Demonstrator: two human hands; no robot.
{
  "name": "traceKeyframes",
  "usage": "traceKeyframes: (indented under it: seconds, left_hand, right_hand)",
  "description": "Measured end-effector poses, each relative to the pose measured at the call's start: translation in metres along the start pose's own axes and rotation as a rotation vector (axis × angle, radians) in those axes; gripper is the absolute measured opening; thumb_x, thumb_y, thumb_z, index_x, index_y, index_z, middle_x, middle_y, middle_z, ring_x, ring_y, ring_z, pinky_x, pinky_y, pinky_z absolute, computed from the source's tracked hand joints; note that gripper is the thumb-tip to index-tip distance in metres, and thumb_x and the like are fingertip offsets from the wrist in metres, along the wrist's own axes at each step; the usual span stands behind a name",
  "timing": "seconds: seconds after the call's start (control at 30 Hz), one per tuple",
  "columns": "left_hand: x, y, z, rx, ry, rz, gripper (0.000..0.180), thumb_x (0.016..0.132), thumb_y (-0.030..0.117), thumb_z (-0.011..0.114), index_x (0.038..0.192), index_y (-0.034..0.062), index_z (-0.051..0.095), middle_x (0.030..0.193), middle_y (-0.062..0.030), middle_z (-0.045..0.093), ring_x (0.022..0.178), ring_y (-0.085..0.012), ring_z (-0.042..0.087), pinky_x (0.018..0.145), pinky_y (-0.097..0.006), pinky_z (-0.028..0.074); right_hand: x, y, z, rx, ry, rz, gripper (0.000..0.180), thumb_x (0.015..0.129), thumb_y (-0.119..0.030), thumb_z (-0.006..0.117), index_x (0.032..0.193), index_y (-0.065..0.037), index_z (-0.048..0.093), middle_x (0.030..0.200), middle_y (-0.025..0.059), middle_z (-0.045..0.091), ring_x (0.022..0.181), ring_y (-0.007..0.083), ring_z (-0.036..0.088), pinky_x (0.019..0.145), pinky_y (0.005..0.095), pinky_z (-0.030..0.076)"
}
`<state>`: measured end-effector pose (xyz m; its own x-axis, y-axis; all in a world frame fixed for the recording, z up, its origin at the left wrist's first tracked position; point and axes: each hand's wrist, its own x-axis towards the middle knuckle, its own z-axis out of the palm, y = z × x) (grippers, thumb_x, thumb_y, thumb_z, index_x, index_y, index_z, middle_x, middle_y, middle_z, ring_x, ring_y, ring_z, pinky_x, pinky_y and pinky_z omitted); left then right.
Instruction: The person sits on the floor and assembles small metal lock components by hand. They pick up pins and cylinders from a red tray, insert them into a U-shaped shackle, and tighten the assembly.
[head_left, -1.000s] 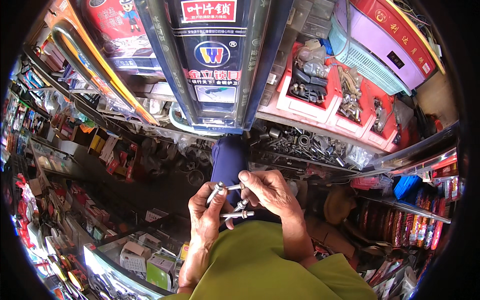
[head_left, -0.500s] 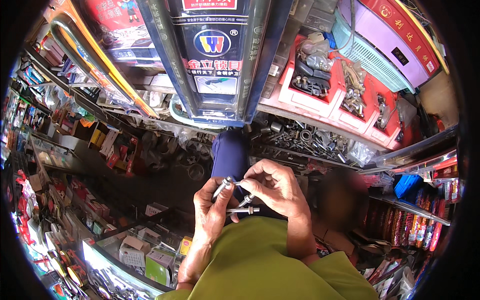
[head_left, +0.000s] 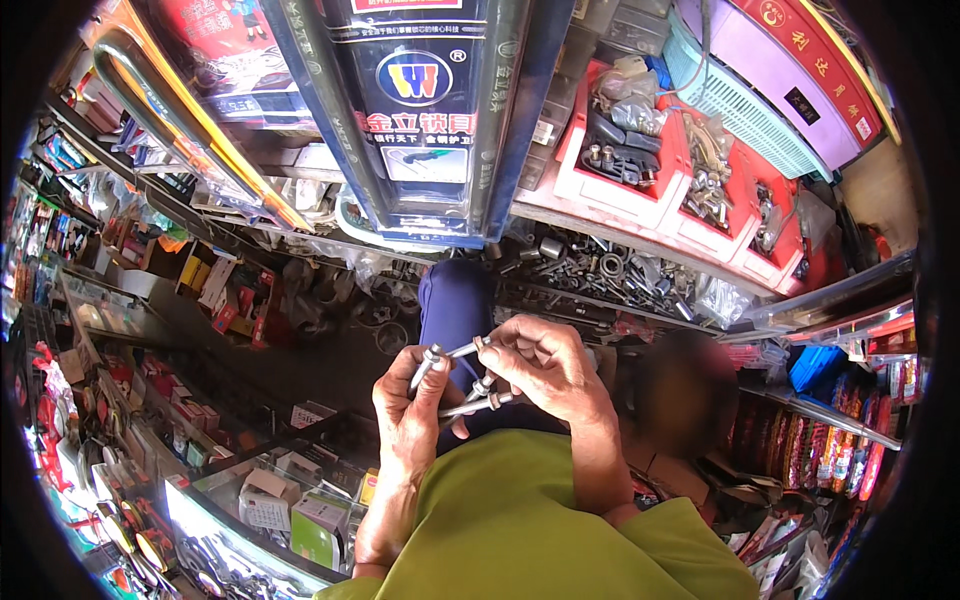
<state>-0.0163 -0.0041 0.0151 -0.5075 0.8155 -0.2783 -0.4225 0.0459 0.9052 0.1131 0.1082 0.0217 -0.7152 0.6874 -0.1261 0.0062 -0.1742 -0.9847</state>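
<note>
The left hand (head_left: 405, 405) is closed on several silvery threaded-looking bolts, its thumb pressing a steep bolt (head_left: 423, 373) against the curled fingers. The right hand (head_left: 555, 375) has thumb and forefinger pinched together at the far end of an upper bolt (head_left: 464, 350), its other fingers bent behind. All the bolts are between the two hands, in front of the body, over a dark blue trouser leg (head_left: 455, 300) and just beyond the olive-green shirt (head_left: 550, 510).

They look slim, round and metallic, with bright highlights along the shanks and thicker collars or nuts near the ends; the collar on the lower bolt (head_left: 466, 408) is browner than its shank. Threads are too small to make out.

The steep bolt runs up and slightly right, its capped end uppermost beside the left thumb. The upper bolt lies nearly level, rising a little toward the right fingertips. A middle bolt (head_left: 482, 386) slants up to the right, its lower part hard to trace. The lower bolt also lies nearly level, its long axis tipping gently upward to the right and its collared end pointing beneath the right hand
</note>
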Motion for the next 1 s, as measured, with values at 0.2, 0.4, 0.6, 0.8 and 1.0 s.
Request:
traceKeyframes:
  seconds: [0.2,0.4,0.6,0.8,1.0]
  left_hand:
    - [0.001,0.002,-0.004,-0.419,-0.150,-0.272,0.023,0.095,0.022,0.059,0.091,0.0001,0.060,0.057,-0.0065,0.057,0.040,-0.0123,0.054,0.029,-0.021,0.036]
    - [-0.002,-0.020,-0.011,-1.106,-0.457,-0.486,0.026,0.103,0.023,0.040,0.102,-0.0013,0.051,0.051,-0.0059,0.051,0.031,-0.0106,0.041,0.031,-0.022,0.030]
    - [0.000,-0.016,-0.015,-1.117,-0.499,-0.435,0.025,0.104,0.020,0.036,0.106,-0.0009,0.049,0.050,-0.0066,0.051,0.030,-0.0112,0.040,0.031,-0.023,0.028]
    - [-0.005,-0.025,-0.017,-1.099,-0.411,-0.458,0.026,0.103,0.023,0.041,0.103,0.0038,0.059,0.049,-0.0055,0.051,0.029,-0.0099,0.038,0.031,-0.022,0.027]
    - [0.001,-0.012,-0.012,-0.977,-0.425,-0.508,0.026,0.103,0.024,0.042,0.098,0.0013,0.052,0.047,-0.0026,0.048,0.029,-0.0079,0.035,0.031,-0.021,0.026]
  right_hand:
    - [0.004,0.000,0.009,-0.111,0.004,-0.186,0.019,0.089,-0.015,0.069,0.088,0.003,0.065,0.072,0.0055,0.066,0.060,0.0039,0.057,0.052,0.0185,0.043]
    - [0.010,0.000,0.015,-0.381,0.181,-0.513,0.019,0.081,-0.009,0.076,0.083,0.005,0.064,0.071,0.0069,0.064,0.059,0.0075,0.061,0.050,0.0209,0.045]
    - [0.011,0.006,-0.003,-0.202,0.213,-0.358,0.019,0.081,-0.004,0.074,0.097,0.003,0.066,0.084,0.0062,0.065,0.066,0.0072,0.059,0.056,0.0204,0.047]
    - [0.016,0.007,0.027,-0.157,0.105,-0.537,0.034,0.075,0.001,0.078,0.105,0.005,0.064,0.087,0.0094,0.064,0.066,0.0079,0.061,0.058,0.0187,0.048]
    - [0.013,0.002,0.016,0.050,0.037,-0.500,0.019,0.086,0.002,0.066,0.104,0.008,0.064,0.095,0.0138,0.062,0.072,0.0127,0.062,0.057,0.0209,0.050]
